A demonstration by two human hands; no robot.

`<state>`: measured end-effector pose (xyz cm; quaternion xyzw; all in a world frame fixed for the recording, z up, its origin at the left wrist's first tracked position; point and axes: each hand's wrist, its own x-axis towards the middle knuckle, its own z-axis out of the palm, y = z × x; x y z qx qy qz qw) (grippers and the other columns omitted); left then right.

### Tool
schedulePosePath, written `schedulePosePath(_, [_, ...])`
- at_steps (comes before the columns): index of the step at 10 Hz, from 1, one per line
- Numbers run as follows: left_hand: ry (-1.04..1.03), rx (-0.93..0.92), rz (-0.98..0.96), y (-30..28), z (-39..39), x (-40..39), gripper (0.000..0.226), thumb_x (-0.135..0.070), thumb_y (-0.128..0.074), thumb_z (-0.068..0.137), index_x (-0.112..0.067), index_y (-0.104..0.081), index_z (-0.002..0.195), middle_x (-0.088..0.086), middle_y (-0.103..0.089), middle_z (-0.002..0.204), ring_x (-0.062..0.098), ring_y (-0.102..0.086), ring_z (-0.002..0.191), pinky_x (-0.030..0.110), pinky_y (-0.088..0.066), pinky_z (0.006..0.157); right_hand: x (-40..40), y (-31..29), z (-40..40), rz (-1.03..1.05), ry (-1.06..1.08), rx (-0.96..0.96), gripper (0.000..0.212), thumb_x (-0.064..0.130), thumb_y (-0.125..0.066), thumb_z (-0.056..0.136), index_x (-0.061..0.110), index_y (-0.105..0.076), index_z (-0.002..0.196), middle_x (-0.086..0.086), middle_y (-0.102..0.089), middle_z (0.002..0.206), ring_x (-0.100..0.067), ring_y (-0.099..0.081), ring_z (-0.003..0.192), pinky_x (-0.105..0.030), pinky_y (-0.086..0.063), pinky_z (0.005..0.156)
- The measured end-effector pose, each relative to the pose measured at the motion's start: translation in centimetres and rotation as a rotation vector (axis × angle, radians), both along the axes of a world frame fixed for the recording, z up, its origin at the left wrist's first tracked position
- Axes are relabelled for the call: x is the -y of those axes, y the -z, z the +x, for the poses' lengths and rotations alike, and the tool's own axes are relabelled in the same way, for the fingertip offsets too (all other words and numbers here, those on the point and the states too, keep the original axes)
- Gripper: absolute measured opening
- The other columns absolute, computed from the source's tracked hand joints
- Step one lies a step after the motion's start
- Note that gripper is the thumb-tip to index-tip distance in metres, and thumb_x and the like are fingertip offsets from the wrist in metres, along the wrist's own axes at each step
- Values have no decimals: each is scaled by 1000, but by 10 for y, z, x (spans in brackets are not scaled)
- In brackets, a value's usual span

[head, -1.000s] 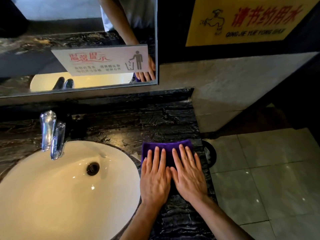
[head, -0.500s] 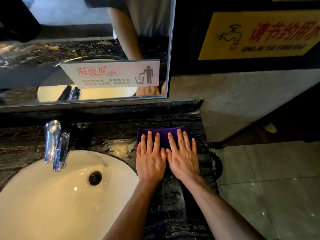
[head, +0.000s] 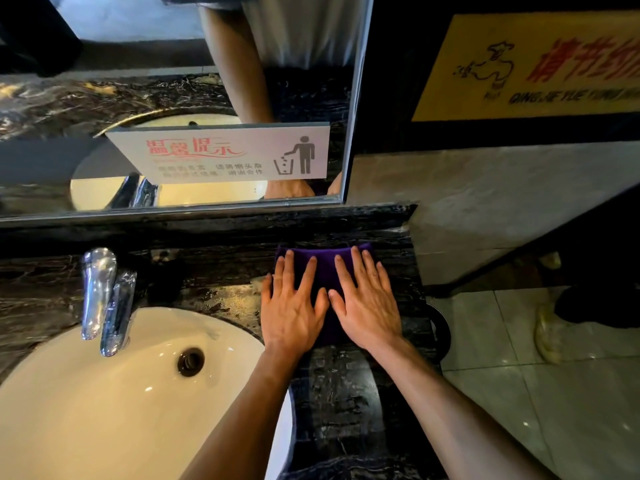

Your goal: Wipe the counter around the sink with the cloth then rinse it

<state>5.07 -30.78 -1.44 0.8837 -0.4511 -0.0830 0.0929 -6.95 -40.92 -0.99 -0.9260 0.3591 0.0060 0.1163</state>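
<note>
- Both forearms reached forward from the near edge, the left one crossing over the right rim of the white sink (head: 104, 410) and the right one over the dark marble counter (head: 346, 410).
- The left hand (head: 294, 306) lay flat, palm down, fingers spread, on the left part of the purple cloth (head: 325, 268).
- The right hand (head: 367, 306) lay flat in the same way just beside it, fingers spread, on the right part of the cloth; the two thumbs nearly met over the middle.
- The cloth sat on the counter under both palms, with its far edge showing beyond the fingertips and a strip showing between the hands.
- To the left of the left hand, the counter looked wet and shiny next to the sink rim.
- Farther left, the basin's dark drain (head: 190, 362) lay open, and a chrome faucet (head: 104, 299) stood at the back of the sink.
- To the right of the right hand, the counter ended and a tiled floor (head: 554, 393) lay below.
- Beyond the fingertips, a mirror (head: 104, 98) stood against the wall, carrying a white notice (head: 221, 154) with red script and a litter-bin figure.
- Far right of the hands, a yellow sign (head: 526, 64) hung on the dark wall.
</note>
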Motion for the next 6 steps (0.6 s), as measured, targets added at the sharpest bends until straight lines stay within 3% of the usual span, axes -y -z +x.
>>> schedulePosePath(3, [-69,-17,-19,-2,-3,-1,64,-54,-34,96,-28,-35,154,15,-27,165,34,-26,152,55,-28,119,0,1,-1,-6,34,6,68,49,-27,98,16,-29,158,-18,-19,167,-33,-16,156,-55,-23,123])
schedulePosePath(6, [-46,-45,7,-9,-4,-16,66,-57,-22,98,-28,-30,156,12,-22,168,35,-20,154,56,-23,121,-4,-9,-11,61,84,-65,72,54,-28,101,19,-10,162,-13,-1,171,-30,-1,158,-51,-3,126])
